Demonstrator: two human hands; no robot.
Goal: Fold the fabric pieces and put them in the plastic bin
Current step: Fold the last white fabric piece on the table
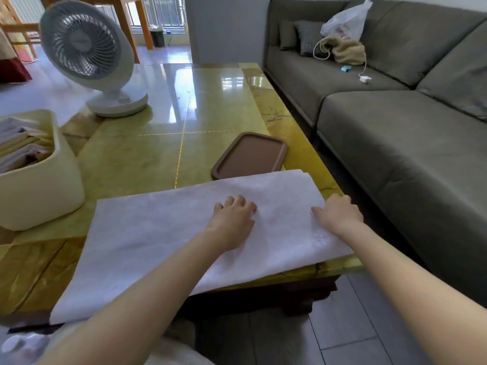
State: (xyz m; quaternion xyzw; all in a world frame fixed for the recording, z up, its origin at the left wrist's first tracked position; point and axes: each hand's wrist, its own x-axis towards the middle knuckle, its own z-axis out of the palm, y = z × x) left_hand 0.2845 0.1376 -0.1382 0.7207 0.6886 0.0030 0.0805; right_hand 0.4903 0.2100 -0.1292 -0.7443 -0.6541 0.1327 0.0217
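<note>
Cloth [163,241]: white, flat, 6 o'clock.
Left hand [233,214]: pressing its middle, not gripping.
Right hand [340,213]: pinching 3 o'clock edge.
Best fold: edge toward 9 o'clock — corners matched.

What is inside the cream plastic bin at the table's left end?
The plastic bin holds folded fabric pieces, pale grey and yellow. Its wall and the frame edge hide the lower layers.

Nothing readable. Faint mark on the hub of the fan [79,41], far left corner of the table [210,106]: too blurred. Pinkish print on the plastic bag [345,21] on the sofa [395,143]: blurred too.
</note>
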